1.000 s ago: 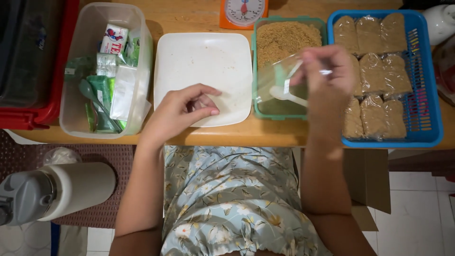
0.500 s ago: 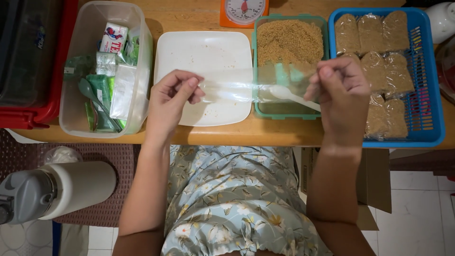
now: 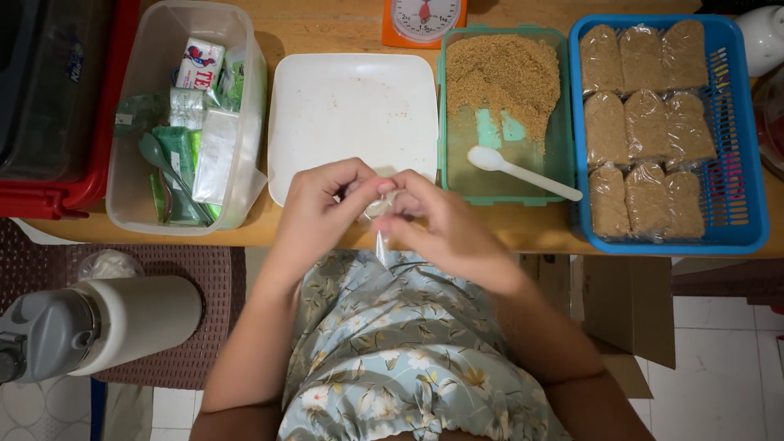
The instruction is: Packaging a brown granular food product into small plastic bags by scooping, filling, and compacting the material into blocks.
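My left hand (image 3: 322, 208) and my right hand (image 3: 437, 220) meet at the table's front edge, both pinching a small clear plastic bag (image 3: 380, 233) that hangs down between them. Behind them lies a white square plate (image 3: 351, 114). To its right a green tray (image 3: 555, 147) holds brown grainy powder (image 3: 502, 77) and a white plastic spoon (image 3: 523, 171). A blue basket (image 3: 747, 196) at the right holds several filled bags of the same brown powder (image 3: 645, 114).
A clear plastic tub (image 3: 131, 196) with sachets and packets stands at the left, beside a red-edged dark box (image 3: 57, 192). An orange kitchen scale (image 3: 423, 18) sits at the back. A white and grey flask (image 3: 90, 327) lies on the floor mat below left.
My hands held the clear bag stretched wide over the plate and tray. They have now come together at the table's front edge, gathering the bag between them.
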